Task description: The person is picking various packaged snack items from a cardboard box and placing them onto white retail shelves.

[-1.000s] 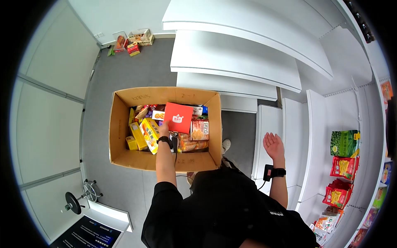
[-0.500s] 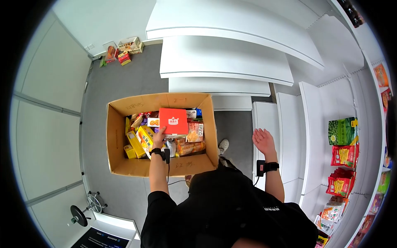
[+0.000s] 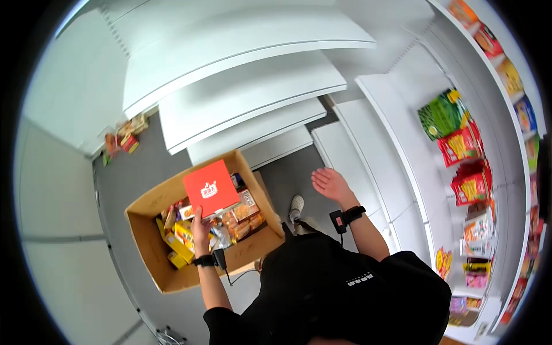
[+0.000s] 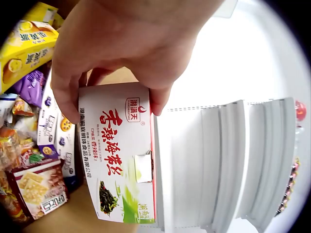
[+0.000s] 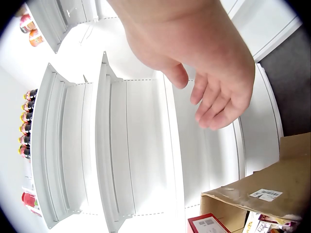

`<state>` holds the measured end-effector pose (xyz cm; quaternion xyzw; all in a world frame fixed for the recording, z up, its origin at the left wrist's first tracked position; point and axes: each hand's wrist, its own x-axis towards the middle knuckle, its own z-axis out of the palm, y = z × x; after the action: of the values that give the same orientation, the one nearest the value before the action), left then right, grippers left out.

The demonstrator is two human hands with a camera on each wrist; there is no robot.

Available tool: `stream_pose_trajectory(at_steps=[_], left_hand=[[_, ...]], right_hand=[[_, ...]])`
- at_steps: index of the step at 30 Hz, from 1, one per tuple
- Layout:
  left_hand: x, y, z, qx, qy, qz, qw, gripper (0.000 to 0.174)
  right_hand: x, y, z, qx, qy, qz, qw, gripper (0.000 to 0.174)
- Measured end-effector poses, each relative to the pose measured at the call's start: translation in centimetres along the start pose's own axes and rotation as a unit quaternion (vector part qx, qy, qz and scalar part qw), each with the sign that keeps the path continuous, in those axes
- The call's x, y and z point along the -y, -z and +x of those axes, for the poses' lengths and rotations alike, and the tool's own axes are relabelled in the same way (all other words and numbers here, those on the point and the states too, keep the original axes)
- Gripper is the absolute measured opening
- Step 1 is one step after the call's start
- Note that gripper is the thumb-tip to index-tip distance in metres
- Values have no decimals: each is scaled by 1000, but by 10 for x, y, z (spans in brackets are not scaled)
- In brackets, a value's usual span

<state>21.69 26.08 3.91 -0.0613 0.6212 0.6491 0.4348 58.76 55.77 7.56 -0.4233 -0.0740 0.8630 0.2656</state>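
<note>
A red snack box [image 3: 210,187] with a white logo is gripped at its near edge by my left hand [image 3: 200,231], above the opening of a cardboard carton [image 3: 150,202]. In the left wrist view, thumb and fingers clasp two opposite sides of the snack box [image 4: 116,170]. Its white side carries Chinese print and a picture of dark seaweed shreds, with a torn spot at one edge. My right hand [image 3: 330,184] is held out to the right of the carton, palm up and fingers loosely extended, with nothing in it. The right wrist view shows this hand [image 5: 214,73] in front of white shelving.
Yellow boxes [image 3: 181,248] and other packaged snacks fill the carton. White shelves [image 3: 253,80] rise ahead and to the right. Bags of snacks [image 3: 460,146] stand on the right-hand shelf. A few boxes [image 3: 130,142] lie on the floor by the far wall.
My left hand has lifted the red snack box up from the carton's contents. The head view has turned right, and the right hand stays outstretched and unoccupied.
</note>
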Motion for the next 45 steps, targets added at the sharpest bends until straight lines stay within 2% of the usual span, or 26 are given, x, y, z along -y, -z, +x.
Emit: stream_pose_trajectory(at_steps=[3, 4, 5, 7, 8, 11, 19, 25, 29, 30, 35, 42, 45], left_hand=[[-7, -28, 1, 56, -4, 38, 998, 52], [-6, -39, -2, 37, -5, 53, 998, 52], [-8, -43, -6, 67, 7, 89, 994, 50], [-13, -73, -19, 117, 6, 78, 990, 59], [-6, -80, -15, 138, 10, 90, 986, 58], [1, -116, -26, 162, 14, 121, 979, 58], [30, -213, -56, 223, 32, 157, 962, 46], [49, -285, -69, 232, 18, 173, 957, 46], [68, -331, -70, 238, 27, 191, 952, 46], [73, -342, -73, 236, 34, 194, 952, 47], [95, -392, -86, 226, 33, 204, 952, 50], [110, -425, -91, 232, 47, 178, 955, 52], [111, -431, -95, 189, 63, 205, 958, 53]], right_hand=[[2, 7, -6, -7, 10, 6, 1000, 28], [3, 10, -7, -11, 15, 8, 1000, 28], [2, 15, -8, -14, 16, 10, 1000, 29], [8, 18, -12, -18, 17, 11, 1000, 31], [9, 22, -14, -21, 16, 12, 1000, 32], [15, 33, -17, 6, 4, 14, 1000, 34], [45, 33, -39, 84, -40, -123, 988, 43], [103, 33, -63, 121, -19, -199, 972, 47], [133, 64, -62, 118, -9, -253, 960, 53], [141, 69, -66, 104, -15, -272, 957, 62], [179, 95, -71, 117, -41, -318, 940, 80], [205, 116, -60, 150, -39, -325, 933, 86], [203, 123, -47, 124, -34, -315, 940, 85]])
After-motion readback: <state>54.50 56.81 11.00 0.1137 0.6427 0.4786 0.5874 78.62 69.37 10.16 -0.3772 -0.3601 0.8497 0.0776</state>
